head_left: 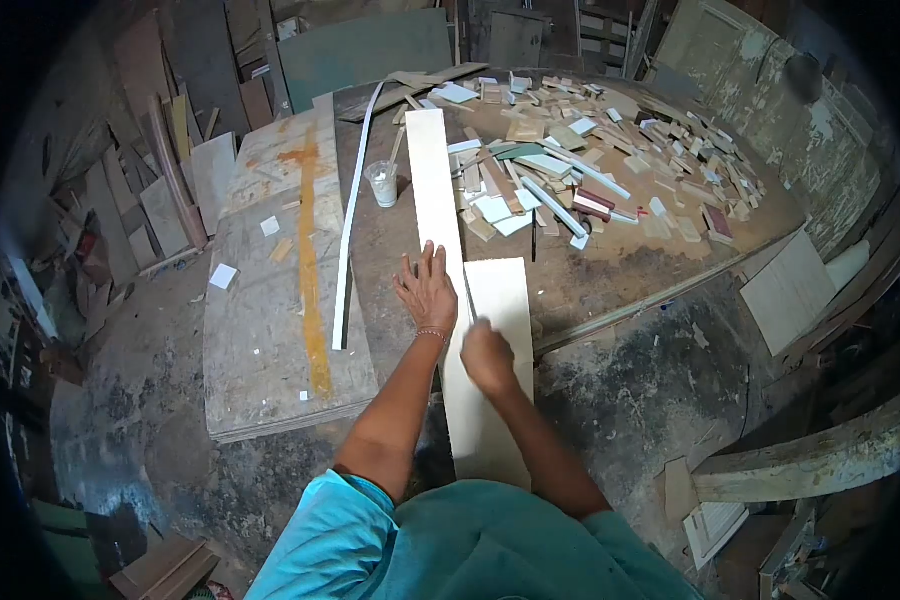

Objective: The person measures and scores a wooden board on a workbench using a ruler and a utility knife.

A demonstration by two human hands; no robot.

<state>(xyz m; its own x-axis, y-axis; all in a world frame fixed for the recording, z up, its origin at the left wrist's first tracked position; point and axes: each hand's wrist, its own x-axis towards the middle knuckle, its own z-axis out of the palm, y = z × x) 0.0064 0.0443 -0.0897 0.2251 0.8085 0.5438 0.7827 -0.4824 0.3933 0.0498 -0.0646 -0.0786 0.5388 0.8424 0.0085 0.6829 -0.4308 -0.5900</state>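
My left hand (430,290) lies with fingers spread on a long narrow pale board (432,170), pressing near its right edge. Under and beside that strip is a wider pale wooden board (500,290), which runs toward my body. My right hand (488,358) is closed in a fist on the wider board, just right of the strip's edge. A thin dark tool (472,303) sticks out of it along that edge; whether it is a blade or a pencil I cannot make out.
Many wood offcuts (570,150) lie heaped at the back right of the worktable (610,270). A plastic cup (382,185) holding white stuff and a stick stands left of the strip. Further left are a long white-edged strip (348,220) and a stained panel (260,340).
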